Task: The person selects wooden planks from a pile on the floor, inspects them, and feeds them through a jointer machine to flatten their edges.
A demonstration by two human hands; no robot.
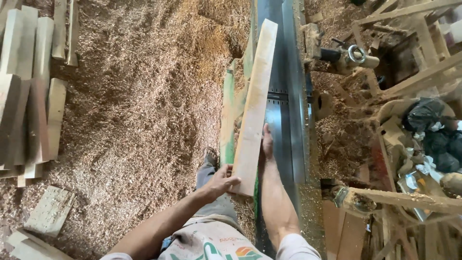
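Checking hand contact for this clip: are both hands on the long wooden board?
Yes, the left hand grips the near end of the board and the right hand presses flat against its right edge.

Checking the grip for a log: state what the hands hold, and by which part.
Both hold the long pale wooden board at its near end: left hand on the left edge near the corner, right hand flat against the right edge.

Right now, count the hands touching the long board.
2. The left hand grips the board at its near end; the right hand lies against its right edge, over the machine bed.
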